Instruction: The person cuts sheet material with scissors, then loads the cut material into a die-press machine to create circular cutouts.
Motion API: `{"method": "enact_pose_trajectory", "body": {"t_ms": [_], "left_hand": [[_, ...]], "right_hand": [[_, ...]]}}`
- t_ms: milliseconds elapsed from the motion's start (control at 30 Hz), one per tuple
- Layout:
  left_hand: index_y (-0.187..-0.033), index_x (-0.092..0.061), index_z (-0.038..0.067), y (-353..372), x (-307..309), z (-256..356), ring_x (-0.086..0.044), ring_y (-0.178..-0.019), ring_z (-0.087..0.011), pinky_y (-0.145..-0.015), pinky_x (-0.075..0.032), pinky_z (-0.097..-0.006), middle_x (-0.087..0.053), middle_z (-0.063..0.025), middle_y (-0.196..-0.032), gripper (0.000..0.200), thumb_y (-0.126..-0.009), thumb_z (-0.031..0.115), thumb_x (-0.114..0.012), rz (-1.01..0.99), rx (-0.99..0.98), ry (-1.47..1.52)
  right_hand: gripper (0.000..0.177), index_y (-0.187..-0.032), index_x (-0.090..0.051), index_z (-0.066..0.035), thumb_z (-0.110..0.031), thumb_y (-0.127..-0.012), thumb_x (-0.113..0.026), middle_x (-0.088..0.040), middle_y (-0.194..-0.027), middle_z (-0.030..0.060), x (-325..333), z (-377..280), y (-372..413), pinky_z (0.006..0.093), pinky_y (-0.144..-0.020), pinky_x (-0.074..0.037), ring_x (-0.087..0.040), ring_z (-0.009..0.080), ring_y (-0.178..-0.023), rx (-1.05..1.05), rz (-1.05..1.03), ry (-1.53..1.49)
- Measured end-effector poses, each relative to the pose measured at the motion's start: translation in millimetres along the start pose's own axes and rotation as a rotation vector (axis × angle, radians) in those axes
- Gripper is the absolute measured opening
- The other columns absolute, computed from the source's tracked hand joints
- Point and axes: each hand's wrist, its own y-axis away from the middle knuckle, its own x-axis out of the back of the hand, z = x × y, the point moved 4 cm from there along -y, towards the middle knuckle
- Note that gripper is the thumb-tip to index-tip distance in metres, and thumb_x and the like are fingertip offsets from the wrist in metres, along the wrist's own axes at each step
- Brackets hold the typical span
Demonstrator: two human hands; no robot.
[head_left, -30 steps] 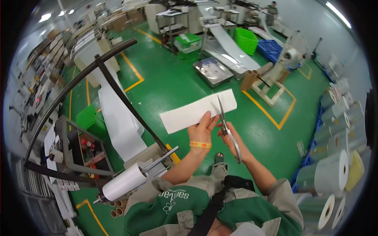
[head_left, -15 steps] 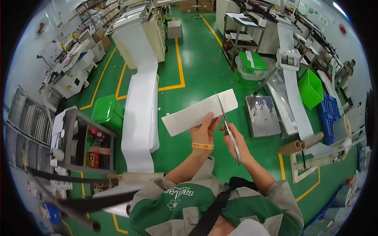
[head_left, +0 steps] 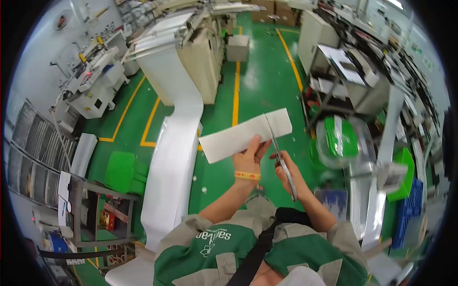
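My left hand pinches the lower edge of a long white strip of paper between thumb and fingers, with a yellow band around the wrist. The strip is held tilted in front of my body, its right end the higher one. In my right hand is a pair of metal scissors. Their blades lie across the strip to the right of my left fingers, near its right end. Whether the blades are closed through the paper cannot be made out.
A wide white web runs from a beige machine down along my left. Further left are a green bin and a metal shelf cart. On the right stand a lidded green tub, a blue pallet and a cart with papers.
My view has shifted forward along the aisle; the machine and the right-hand cart look nearer. Both hands keep nearly the same hold on the strip and scissors.
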Motion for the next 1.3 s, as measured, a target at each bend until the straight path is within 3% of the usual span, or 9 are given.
{"method": "enact_pose_trajectory", "body": {"t_ms": [200,367,600,733,867,967,1067,1233,1300], "left_hand": [[-0.105,-0.053,-0.005,-219.1,-48.0,4.5,-0.063,-0.093,-0.0237,-0.084,-0.057,-0.0351,-0.060,-0.0115,-0.103,0.021,-0.085,-0.001,-0.060,0.121,-0.096,0.016],[-0.106,-0.053,-0.003,-416.4,-55.6,-1.3,-0.063,-0.092,-0.0230,-0.082,-0.058,-0.0349,-0.060,-0.0111,-0.102,0.022,-0.085,-0.003,-0.059,0.121,-0.196,0.010],[-0.107,-0.052,-0.004,-717.9,-89.6,-17.2,-0.063,-0.092,-0.0243,-0.084,-0.057,-0.0365,-0.059,-0.0115,-0.103,0.026,-0.083,-0.004,-0.061,0.054,-0.081,-0.002],[-0.108,-0.052,-0.004,-887.9,-130.8,-18.9,-0.062,-0.091,-0.0255,-0.080,-0.059,-0.0351,-0.059,-0.0124,-0.103,0.028,-0.082,-0.006,-0.061,0.020,-0.050,0.013],[-0.105,-0.052,-0.006,-1052.3,-166.4,-20.1,-0.063,-0.088,-0.0264,-0.080,-0.059,-0.0350,-0.059,-0.0131,-0.103,0.026,-0.081,-0.007,-0.061,0.006,-0.134,-0.007],[-0.107,-0.051,-0.006,-1171.7,-181.5,-18.1,-0.062,-0.092,-0.0276,-0.082,-0.058,-0.0358,-0.058,-0.0136,-0.105,0.029,-0.080,-0.007,-0.062,0.001,-0.172,-0.027],[-0.111,-0.050,-0.003,-1269.5,-193.8,-10.0,-0.060,-0.097,-0.0276,-0.086,-0.055,-0.0390,-0.058,-0.0132,-0.108,0.035,-0.079,-0.007,-0.063,0.094,-0.177,-0.102],[-0.113,-0.048,-0.006,-1396.9,-196.2,2.3,-0.060,-0.096,-0.0282,-0.081,-0.058,-0.0371,-0.057,-0.0144,-0.108,0.038,-0.078,-0.007,-0.063,0.200,-0.160,-0.121],[-0.104,-0.045,-0.011,-1430.0,-198.0,10.2,-0.064,-0.082,-0.0304,-0.073,-0.061,-0.0313,-0.057,-0.0160,-0.098,0.031,-0.078,-0.009,-0.062,0.135,-0.149,-0.089]], "right_hand": [[0.021,-0.098,-0.053,-0.004,-0.021,-0.087,-0.058,-0.055,-0.068,0.0105,58.6,29.8,-239.8,0.0316,-0.057,-0.042,-0.052,0.0189,-0.060,-0.115,-0.062,0.069],[0.024,-0.094,-0.054,-0.003,-0.026,-0.088,-0.058,-0.058,-0.070,0.0158,82.3,89.2,-438.5,0.0342,-0.059,-0.044,-0.055,0.0261,-0.060,-0.079,-0.080,0.138],[0.029,-0.097,-0.055,-0.003,-0.032,-0.091,-0.055,-0.057,-0.072,0.0136,140.8,121.6,-721.8,0.0316,-0.065,-0.046,-0.056,0.0198,-0.066,-0.047,-0.003,0.141],[0.037,-0.095,-0.055,-0.003,-0.040,-0.092,-0.053,-0.060,-0.082,0.0181,189.8,129.0,-881.0,0.0334,-0.070,-0.046,-0.061,0.0271,-0.076,-0.147,-0.017,0.198],[0.042,-0.095,-0.056,-0.006,-0.045,-0.095,-0.042,-0.043,-0.061,-0.0010,226.3,163.7,-1048.7,0.0249,-0.050,-0.035,-0.042,0.0091,-0.055,0.058,0.016,0.221],[0.052,-0.091,-0.058,-0.006,-0.055,-0.093,-0.039,-0.042,-0.060,-0.0007,247.1,194.2,-1172.6,0.0252,-0.048,-0.034,-0.041,0.0089,-0.052,0.130,-0.019,0.218],[0.067,-0.083,-0.058,-0.002,-0.066,-0.087,-0.038,-0.041,-0.057,0.0011,261.8,209.3,-1277.3,0.0270,-0.046,-0.034,-0.042,0.0109,-0.049,-0.001,-0.079,0.223],[0.072,-0.072,-0.055,-0.001,-0.070,-0.085,-0.037,-0.042,-0.051,0.0024,270.7,227.0,-1407.0,0.0268,-0.042,-0.035,-0.044,0.0122,-0.043,-0.161,-0.178,0.216],[0.073,-0.070,-0.056,-0.001,-0.070,-0.084,-0.038,-0.046,-0.051,0.0044,274.3,229.1,-1442.7,0.0277,-0.041,-0.036,-0.046,0.0134,-0.042,-0.189,-0.180,0.269]]}}
